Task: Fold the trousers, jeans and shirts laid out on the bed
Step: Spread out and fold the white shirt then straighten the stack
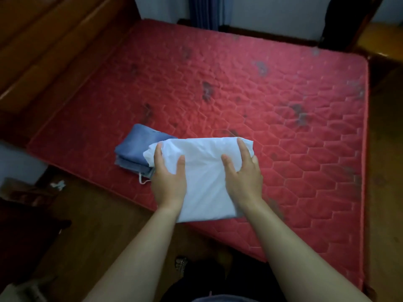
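Head view, the only view available.

- Bed (272, 88): red quilted mattress seen almost whole. No garment is seen spread out or unfolded anywhere on it.
- Blue pile (136, 149): folded blue garments stacked near the bed's near edge, left of centre. At least two layers are made out; whether they are jeans or trousers cannot be told. A white cord (142, 182) hangs out of the pile's near corner.
- White garment (205, 179): already folded into a thick rectangular bundle, probably a shirt. It is held at the near edge of the bed, just right of the blue pile, and its left corner overlaps that pile. Whether it rests on the mattress or is lifted clear cannot be told.
- Left hand (169, 182): closed on the bundle's left side, thumb laid on top, forefinger along the edge, the other fingers hidden.
- Right hand (245, 173): closed on the right side likewise, thumb on top, fingers wrapped over the far right edge.

Progress, as judged: folding appears all but finished. The blue pile is done and the white bundle is folded. Only its setting down, on or beside the pile, appears to be left.
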`<state>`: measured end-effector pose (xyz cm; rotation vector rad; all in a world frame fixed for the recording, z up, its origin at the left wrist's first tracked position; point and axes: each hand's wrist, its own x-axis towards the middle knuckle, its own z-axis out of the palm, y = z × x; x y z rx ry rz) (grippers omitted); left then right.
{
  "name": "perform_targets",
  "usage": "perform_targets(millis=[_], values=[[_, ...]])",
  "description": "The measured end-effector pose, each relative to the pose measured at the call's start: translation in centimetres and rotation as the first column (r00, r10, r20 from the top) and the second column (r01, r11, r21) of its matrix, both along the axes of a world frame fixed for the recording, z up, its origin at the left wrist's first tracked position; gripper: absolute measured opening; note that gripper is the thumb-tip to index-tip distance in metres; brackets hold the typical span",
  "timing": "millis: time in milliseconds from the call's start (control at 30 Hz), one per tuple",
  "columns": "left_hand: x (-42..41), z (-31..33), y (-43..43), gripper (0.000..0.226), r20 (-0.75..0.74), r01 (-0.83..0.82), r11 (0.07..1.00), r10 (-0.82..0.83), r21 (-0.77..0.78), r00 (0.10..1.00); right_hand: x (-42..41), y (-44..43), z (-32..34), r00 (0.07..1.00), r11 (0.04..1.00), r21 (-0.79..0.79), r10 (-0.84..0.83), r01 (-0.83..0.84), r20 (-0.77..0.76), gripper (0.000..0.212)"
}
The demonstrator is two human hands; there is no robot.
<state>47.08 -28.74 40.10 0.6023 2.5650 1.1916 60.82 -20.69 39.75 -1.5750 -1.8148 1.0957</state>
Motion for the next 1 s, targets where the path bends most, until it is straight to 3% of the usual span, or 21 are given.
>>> perform_targets(millis=[300,667,1000], values=[[-12.7,3.5,-9.8,0.057,0.001,-0.197,0.978,0.197,0.075,0.980,-14.6,-7.1,4.7,0.979,0.976,0.077,0.205,-0.204,-0.001,0.057],[-26.9,2.0,-16.7,0.058,0.014,-0.467,0.882,0.467,0.060,0.884,-32.6,-11.0,2.8,0.889,0.887,0.082,0.457,-0.454,-0.020,0.057],[-40.8,2.3,-24.5,0.059,-0.011,-0.737,0.675,0.737,-0.007,0.675,-52.7,-16.6,1.9,0.635,0.635,0.026,0.772,-0.772,-0.018,0.057]])
